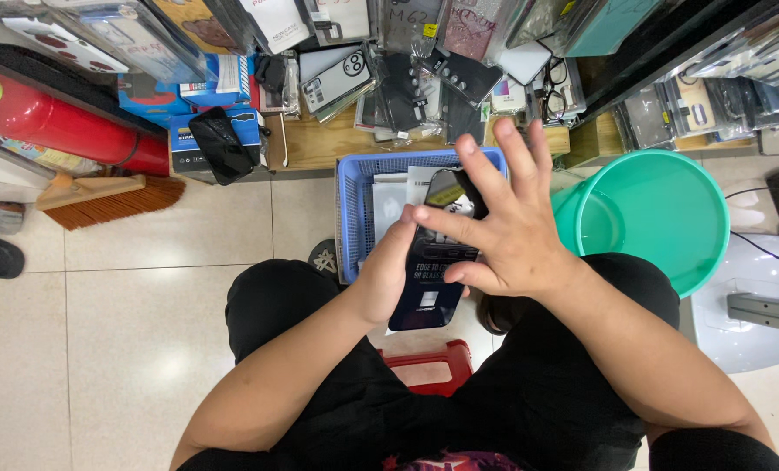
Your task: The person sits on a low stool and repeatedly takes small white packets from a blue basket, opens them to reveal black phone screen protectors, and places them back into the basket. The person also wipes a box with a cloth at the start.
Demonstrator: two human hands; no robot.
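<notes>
Plainly, the flat dark packet (430,279) held over the person's lap looks light and thin, probably a stiff card sleeve with something brittle inside, so it should be taken by its long edges rather than pressed in the middle; its glossy face may slip under a loose grip. The left hand (388,277) is closed around its left edge, gripping it from the side and behind. The right hand (505,228) lies over its upper right part with the fingers (516,157) spread wide and open, the thumb and forefinger touching the packet's face, not clamped on it. The packet is a tall dark navy rectangle with pale printing and a small white label near its lower end, and its top catches a bright reflection. It sits just in front of the blue basket (348,205), which holds white packets. To the right of the basket stands a green bucket (669,218); below the packet, between the knees, a red stool (429,371) shows.
</notes>
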